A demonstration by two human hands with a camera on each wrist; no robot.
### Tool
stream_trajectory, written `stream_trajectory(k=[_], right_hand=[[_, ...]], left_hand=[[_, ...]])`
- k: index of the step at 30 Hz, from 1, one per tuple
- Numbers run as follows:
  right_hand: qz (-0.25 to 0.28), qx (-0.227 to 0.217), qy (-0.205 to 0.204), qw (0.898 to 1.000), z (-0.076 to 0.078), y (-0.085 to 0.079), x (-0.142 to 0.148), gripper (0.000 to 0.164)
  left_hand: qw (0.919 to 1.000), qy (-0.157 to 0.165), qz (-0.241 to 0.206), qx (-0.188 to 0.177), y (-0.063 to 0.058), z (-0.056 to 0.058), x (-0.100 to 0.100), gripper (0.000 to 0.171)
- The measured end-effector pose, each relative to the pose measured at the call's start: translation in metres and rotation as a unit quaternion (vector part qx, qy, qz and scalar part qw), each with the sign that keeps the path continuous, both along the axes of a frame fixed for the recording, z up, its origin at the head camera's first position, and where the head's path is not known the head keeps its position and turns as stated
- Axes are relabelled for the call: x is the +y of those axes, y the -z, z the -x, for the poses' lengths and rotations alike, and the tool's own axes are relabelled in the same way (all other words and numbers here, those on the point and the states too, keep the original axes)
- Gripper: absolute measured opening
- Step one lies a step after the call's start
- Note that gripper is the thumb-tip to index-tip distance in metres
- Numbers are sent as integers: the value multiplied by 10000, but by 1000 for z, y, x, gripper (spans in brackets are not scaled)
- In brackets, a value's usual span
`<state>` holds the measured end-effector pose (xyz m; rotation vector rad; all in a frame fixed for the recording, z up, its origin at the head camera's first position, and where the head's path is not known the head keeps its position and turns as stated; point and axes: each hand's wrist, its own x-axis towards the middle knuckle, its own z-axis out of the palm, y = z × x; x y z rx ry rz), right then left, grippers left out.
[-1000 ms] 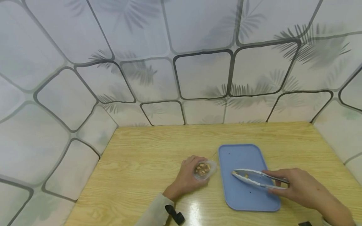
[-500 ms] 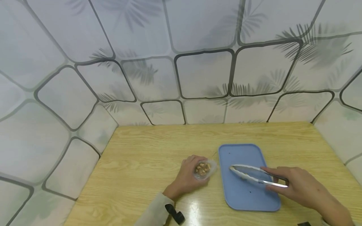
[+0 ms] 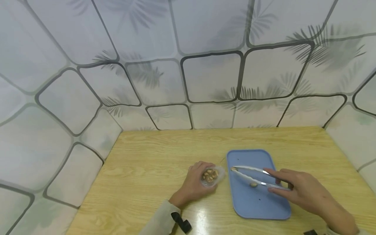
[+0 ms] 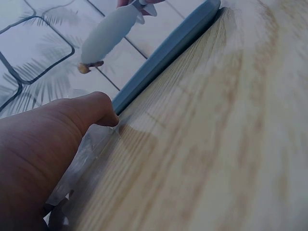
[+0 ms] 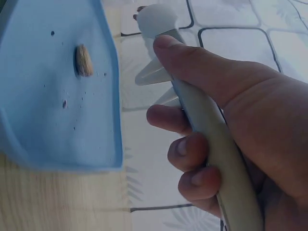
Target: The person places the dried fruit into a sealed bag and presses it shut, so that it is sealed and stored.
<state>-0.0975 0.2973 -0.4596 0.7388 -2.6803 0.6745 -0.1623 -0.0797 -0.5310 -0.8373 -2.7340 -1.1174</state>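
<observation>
My left hand [image 3: 192,184] grips a clear plastic cup [image 3: 221,176] on the table, with several small brown nuts [image 3: 210,175] inside. My right hand [image 3: 305,189] holds a pair of tongs [image 3: 249,168] with pale scalloped heads. Their tips pinch a nut [image 4: 85,68] in the air, over the left edge of the blue tray [image 3: 264,209], close to the cup. One more nut [image 5: 83,60] lies on the tray, below the tongs. In the left wrist view the thumb hides much of the cup.
The wooden table [image 3: 141,169] reaches back to a patterned wall [image 3: 211,78], with side walls at left and right. Dark crumbs [image 5: 64,103] dot the tray, which stands just right of the cup.
The tongs closed on a nut on the tray, then rose and moved left toward the cup with it. The other nut stays behind on the tray. My left hand keeps its place.
</observation>
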Motion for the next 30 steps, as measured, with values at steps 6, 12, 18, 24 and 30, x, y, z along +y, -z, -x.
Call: stream_trajectory(k=[6,12,18,24,30], right_hand=[[190,337,-329,9987,7,3,-16,74],[217,300,-439,9984,11,3,-30,72],[230,466,-541,9972,14,1,-39,70],[237,364,-709,9965,18,1,-46,68],[202,270,-747,9966,20,2,-54,67]], left_hand=[[10000,-15,-21,67,0,1,-1,68],[9999,8,13,171,4,1,-1,69],[9997,30,11,247,5,3,0,68],[9998,54,-30,166,3,1,0,69],[9997,46,-20,244,1,1,1,69]])
